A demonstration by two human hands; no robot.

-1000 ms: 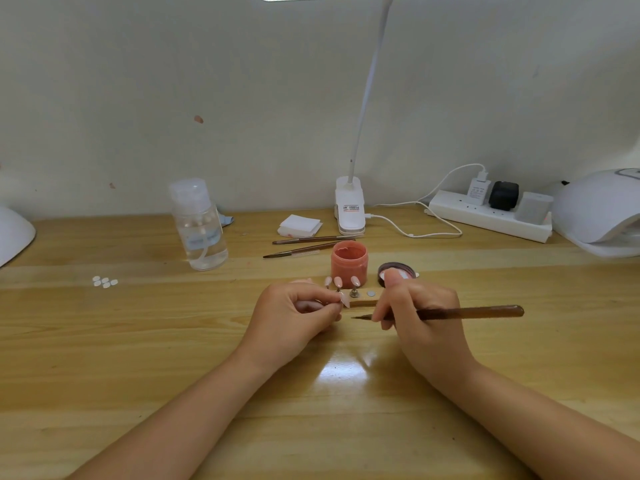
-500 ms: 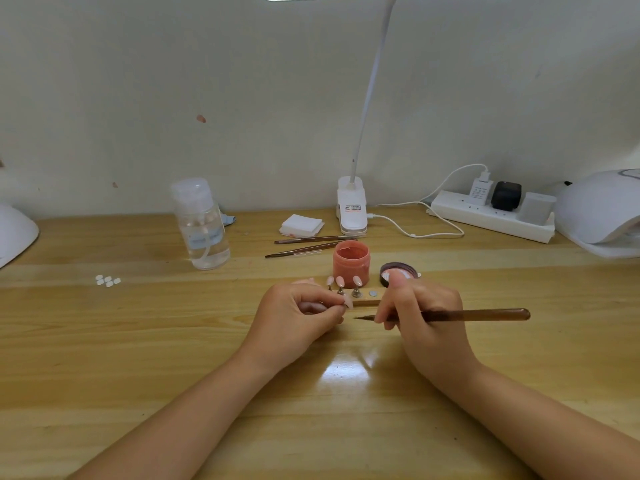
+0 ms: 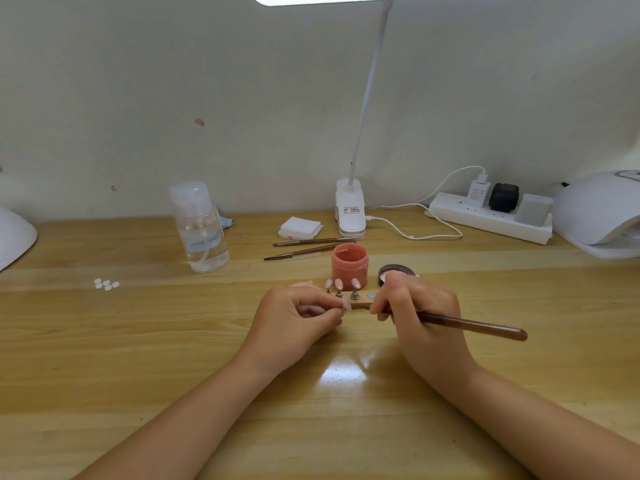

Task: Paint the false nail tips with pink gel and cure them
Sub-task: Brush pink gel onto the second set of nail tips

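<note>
A small nail tip point(image 3: 347, 305) on its stand is pinched between the thumb and the curled fingers of the left hand point(image 3: 300, 318), just in front of the open pink gel jar point(image 3: 349, 261). A brown brush point(image 3: 460, 323) is gripped by the curled fingers of the right hand point(image 3: 420, 315), in front of the jar and a little to its right; the handle is pointed away to the right, and the bristle end is hidden behind the fingers. Between the jar and the two hands a narrow wooden holder strip point(image 3: 360, 303) is seen, and three more nail tips point(image 3: 341, 284) are held upright on it on small metal stands. The jar lid point(image 3: 396, 271) is laid just to the right of the jar, partly covered by the right thumb. Behind the jar two spare brushes point(image 3: 304, 247) are laid, and further back a stack of white wipes point(image 3: 300, 227) and the clip base of a white desk lamp point(image 3: 350, 213). A clear pump bottle point(image 3: 201, 227) is placed to the left of the jar, and some loose white tips point(image 3: 106, 284) are scattered far to the left. Far to the right of the jar a white power strip point(image 3: 491, 216) and a white curing lamp point(image 3: 599, 213) are placed on the wooden table point(image 3: 138, 341).
</note>
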